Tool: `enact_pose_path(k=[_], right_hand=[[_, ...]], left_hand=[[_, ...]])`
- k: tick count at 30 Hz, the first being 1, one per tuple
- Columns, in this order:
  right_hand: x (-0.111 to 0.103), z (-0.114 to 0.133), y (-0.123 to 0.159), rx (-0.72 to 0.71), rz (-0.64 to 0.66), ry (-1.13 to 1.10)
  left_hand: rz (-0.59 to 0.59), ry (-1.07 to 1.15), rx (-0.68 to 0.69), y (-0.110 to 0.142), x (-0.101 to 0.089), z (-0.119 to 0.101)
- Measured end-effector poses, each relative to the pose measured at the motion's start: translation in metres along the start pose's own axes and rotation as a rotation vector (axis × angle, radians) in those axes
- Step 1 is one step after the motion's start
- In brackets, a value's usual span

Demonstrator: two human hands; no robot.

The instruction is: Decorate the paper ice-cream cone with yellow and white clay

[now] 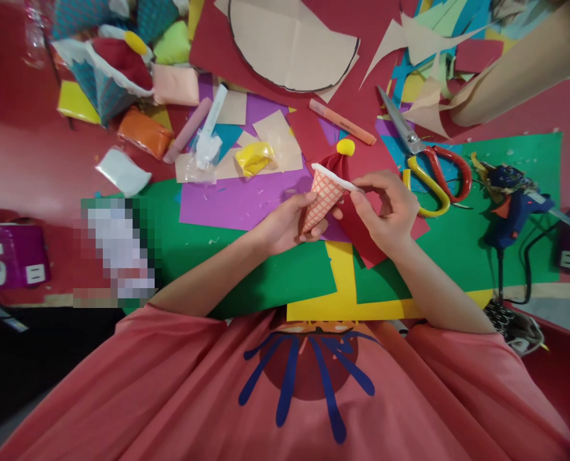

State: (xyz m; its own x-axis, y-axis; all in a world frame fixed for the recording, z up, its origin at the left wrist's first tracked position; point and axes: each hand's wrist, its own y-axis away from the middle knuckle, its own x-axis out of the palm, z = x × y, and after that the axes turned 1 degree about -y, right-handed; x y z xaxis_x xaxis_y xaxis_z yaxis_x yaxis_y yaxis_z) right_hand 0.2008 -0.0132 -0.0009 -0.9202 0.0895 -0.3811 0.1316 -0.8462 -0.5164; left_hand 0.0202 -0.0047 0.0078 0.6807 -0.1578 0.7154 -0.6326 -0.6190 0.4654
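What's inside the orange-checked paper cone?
A folded red piece topped by a round yellow ball rises from the cone, behind its white rim; anything deeper is covered.

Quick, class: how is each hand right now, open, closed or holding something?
Left hand: closed around the checked cone, holding it.
Right hand: pinching the end of the cone's white rim.

My 2 bare forearms converge ahead of me. Left hand: thumb uppermost, fingers curled beneath in a grip. Right hand: just beside it, thumb and index finger pinching, other fingers bent.
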Motion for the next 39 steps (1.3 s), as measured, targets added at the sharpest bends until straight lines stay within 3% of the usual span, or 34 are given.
enact_pose_path(k=[8, 39], right_hand=[[0.0005, 0.0012, -0.0012, 0.035, 0.001, -0.007], [0.0012, -0.0025, -0.0008, 0.067, -0.012, 0.02]], left_hand=[[0.015, 0.079, -0.084, 0.002, 0.0037, -0.005], [0.042, 0.142, -0.159, 0.0022, 0.0023, -0.006]])
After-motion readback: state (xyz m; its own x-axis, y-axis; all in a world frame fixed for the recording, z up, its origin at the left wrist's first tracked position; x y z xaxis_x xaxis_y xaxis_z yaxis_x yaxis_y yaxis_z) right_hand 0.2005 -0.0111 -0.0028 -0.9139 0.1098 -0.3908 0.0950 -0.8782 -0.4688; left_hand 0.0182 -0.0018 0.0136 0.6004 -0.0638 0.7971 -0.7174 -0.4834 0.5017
